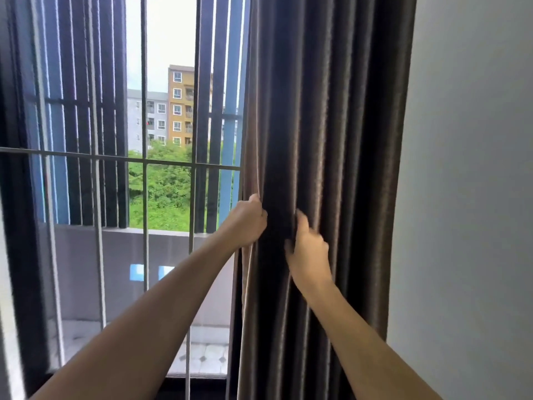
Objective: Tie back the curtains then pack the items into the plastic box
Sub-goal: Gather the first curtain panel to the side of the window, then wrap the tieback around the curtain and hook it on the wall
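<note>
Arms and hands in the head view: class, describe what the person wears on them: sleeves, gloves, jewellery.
The left forearm and right forearm are bare to the frame edge, no sleeves showing. The left hand and right hand are ungloved; no watch, bracelet or ring is visible.

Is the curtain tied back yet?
No, the curtain hangs in loose folds with no tie, gripped by the left hand and right hand.
</note>
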